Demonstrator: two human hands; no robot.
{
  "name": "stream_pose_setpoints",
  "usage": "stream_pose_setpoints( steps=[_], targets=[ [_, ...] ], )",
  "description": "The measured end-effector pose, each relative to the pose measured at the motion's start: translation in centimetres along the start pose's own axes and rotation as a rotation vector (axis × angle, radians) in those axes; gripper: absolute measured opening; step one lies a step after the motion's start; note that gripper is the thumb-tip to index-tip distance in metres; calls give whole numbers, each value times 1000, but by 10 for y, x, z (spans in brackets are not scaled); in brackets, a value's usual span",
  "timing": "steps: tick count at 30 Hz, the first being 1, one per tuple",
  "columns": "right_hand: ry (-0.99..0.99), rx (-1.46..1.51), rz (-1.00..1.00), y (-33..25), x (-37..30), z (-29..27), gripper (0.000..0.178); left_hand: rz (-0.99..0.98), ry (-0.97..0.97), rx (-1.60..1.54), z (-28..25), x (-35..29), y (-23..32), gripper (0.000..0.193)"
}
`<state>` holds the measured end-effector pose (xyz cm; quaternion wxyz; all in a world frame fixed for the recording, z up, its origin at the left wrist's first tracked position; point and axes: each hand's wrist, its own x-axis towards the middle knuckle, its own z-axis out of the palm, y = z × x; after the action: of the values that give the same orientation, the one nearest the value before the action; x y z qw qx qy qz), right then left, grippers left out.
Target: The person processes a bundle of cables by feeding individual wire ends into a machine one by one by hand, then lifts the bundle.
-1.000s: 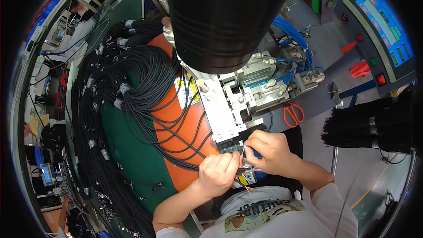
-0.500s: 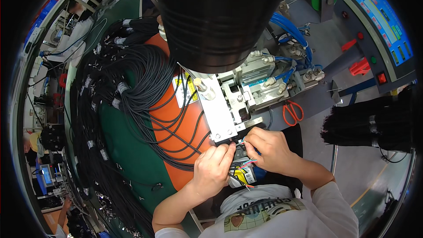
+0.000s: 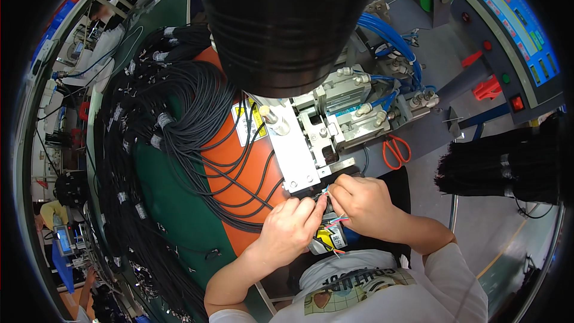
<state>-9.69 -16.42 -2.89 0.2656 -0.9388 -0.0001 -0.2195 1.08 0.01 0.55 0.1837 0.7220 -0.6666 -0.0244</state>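
In front of the metal fixture (image 3: 294, 164), my two hands meet at the fingertips. My left hand (image 3: 288, 227) is closed in a pinch, and a black cable (image 3: 242, 224) runs in beneath it. My right hand (image 3: 363, 204) pinches thin coloured wires (image 3: 326, 191), which show as a small bit between the fingertips. Below the right hand, more coloured wire ends (image 3: 336, 220) stick out, pink and blue among them. Another short black cable end with a red-orange tip (image 3: 338, 252) hangs lower, near a yellow-and-white label (image 3: 330, 239). The fingers hide most of the held wires.
Bundled black cables (image 3: 197, 93) spread over an orange mat (image 3: 242, 194) and green table (image 3: 173, 182) on the left. A large black cylinder (image 3: 284, 30) hangs overhead. Orange-handled scissors (image 3: 396, 152), blue air hoses (image 3: 400, 48) and a screen (image 3: 520, 36) are right; black strands (image 3: 478, 167) hang there.
My left thumb and finger have come right, closer to the right fingertips, and fewer of the coloured wires show between them. The right hand stays almost in place. The view has shifted slightly.
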Motion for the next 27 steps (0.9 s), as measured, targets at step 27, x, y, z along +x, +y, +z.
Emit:
stream_pose_setpoints(
  steps=[27],
  targets=[
    [58, 178, 70, 6, -1, -1, 9, -26, 5, 28, 5, 2, -2, 42]
  ],
)
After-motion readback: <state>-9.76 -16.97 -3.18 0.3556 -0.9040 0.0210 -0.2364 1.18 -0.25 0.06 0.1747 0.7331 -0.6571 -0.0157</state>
